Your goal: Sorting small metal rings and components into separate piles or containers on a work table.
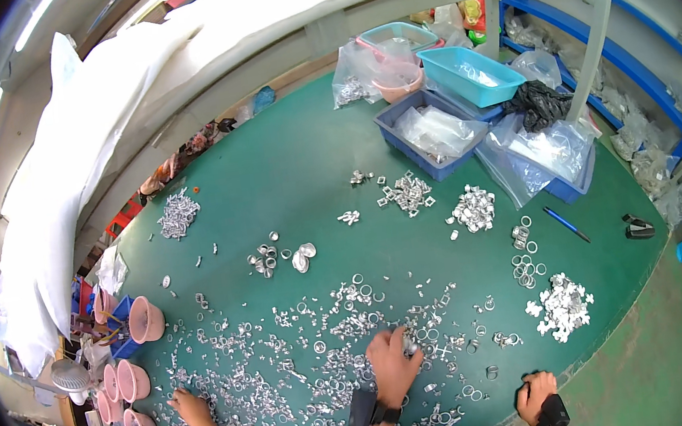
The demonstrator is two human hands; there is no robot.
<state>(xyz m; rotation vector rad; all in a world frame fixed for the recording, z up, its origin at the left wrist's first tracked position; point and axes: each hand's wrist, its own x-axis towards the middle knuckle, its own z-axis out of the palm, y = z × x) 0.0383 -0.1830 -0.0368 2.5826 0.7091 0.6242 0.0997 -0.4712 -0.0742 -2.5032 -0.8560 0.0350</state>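
Observation:
On the green table lie many small silvery metal pieces point(245, 398), rings and other little parts among them. My left hand point(391, 368) reaches down into this scatter, with its fingers bent and drawn together. A shiny small metal piece point(411, 345) shows at its fingertips. My right hand point(538, 395) rests at the table's near edge, fingers curled in; whatever it may hold is hidden. To its upper right sits a heap of cross-shaped metal pieces point(562, 308). Loose rings point(471, 392) lie between my two hands.
At left, a co-worker's hand point(189, 408) is over the scatter, beside pink cups point(146, 319). Sorted piles, such as silvery pins point(178, 214), stand farther back. Blue bins point(429, 162) with plastic bags fill the far right. A blue pen point(566, 225) and a black stapler-like object point(638, 226) lie right.

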